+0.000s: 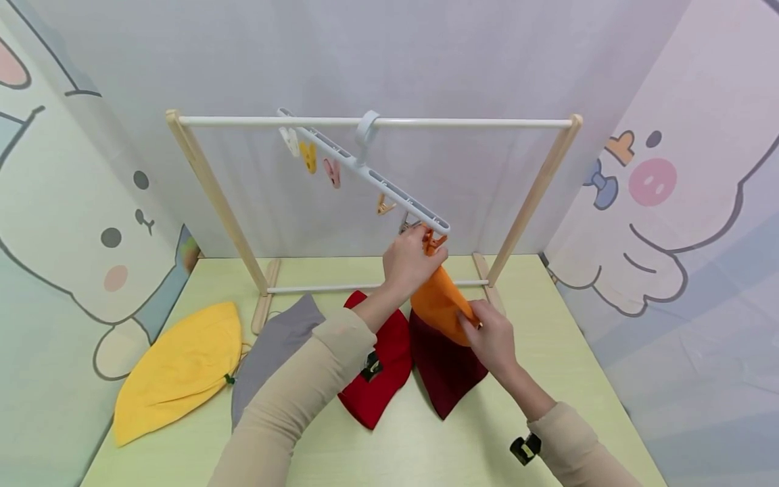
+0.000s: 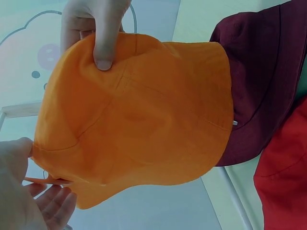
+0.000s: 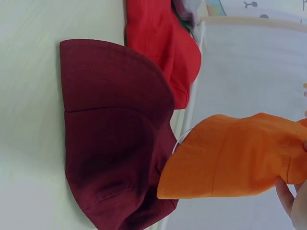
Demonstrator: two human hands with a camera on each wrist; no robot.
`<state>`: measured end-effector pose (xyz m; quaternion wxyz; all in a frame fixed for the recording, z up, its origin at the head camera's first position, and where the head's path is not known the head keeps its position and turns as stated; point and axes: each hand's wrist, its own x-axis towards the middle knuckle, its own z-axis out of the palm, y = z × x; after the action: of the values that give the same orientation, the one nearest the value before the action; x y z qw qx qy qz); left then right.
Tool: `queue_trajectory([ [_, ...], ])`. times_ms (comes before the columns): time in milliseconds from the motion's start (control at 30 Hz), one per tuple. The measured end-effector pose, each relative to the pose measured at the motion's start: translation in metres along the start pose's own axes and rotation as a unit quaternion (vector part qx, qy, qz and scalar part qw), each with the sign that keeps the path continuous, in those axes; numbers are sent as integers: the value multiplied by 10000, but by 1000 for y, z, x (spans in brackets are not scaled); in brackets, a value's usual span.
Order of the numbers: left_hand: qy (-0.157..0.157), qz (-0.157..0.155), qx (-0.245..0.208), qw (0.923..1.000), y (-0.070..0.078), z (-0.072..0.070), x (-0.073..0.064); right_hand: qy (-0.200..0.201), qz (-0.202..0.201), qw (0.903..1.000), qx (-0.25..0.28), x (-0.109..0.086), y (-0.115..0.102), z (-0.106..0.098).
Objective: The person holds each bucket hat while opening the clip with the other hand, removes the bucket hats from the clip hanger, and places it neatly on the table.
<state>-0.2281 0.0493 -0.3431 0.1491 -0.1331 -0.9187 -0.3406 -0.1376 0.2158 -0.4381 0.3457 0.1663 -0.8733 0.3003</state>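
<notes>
At the near end of the light-blue clip hanger, my left hand holds an orange clothespin between thumb and fingers. An orange bucket hat hangs just below it, its crown edge up at the clothespin and its brim downward. My right hand pinches the side of this hat; in the left wrist view its thumb lies flat on the orange cloth. Behind the hat, a maroon bucket hat lies on the table, partly covered in the head view. A red bucket hat lies beside it.
The hanger's hook sits on the top bar of a wooden rack. White, yellow and pink clothespins dangle from its far half. A grey hat and a yellow hat lie at the left.
</notes>
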Motion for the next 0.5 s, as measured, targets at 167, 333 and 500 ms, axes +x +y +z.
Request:
queue_trajectory([
  [167, 3, -41, 92, 9999, 2, 1, -1, -58, -68, 10000, 12, -5, 0, 5],
  [333, 84, -64, 123, 9999, 2, 3, -2, -116, -125, 9998, 44, -8, -1, 8],
  [500, 182, -72, 123, 9997, 2, 5, -2, -130, -184, 9997, 52, -9, -3, 9],
])
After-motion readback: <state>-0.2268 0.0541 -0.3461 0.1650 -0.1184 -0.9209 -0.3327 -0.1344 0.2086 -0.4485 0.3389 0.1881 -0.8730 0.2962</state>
